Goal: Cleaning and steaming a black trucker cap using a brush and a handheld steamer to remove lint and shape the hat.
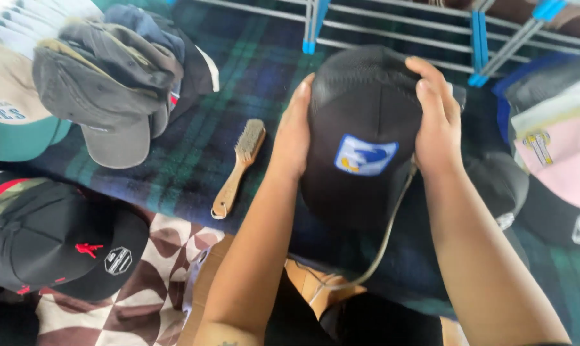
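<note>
dark green and blue plaid blanket [238, 83] spread as the work surface, metal drying rack [392, 29] with blue clips along its far edge. black cap [361, 131] with a blue and white front patch held up over the blanket's middle, clamped between both palms: left hand [294, 131] pressed flat to one side, right hand [438, 118] curled over the crown and other side. thin grey cord [387, 237] hanging below the cap toward the near edge. wooden brush [240, 165] lying on the blanket just beside the left hand, not touching. pile of grey and tan caps [107, 77] at the far left corner, black cap with red figure [53, 240] at the near left, pink cap [559, 160] at the right edge.
</note>
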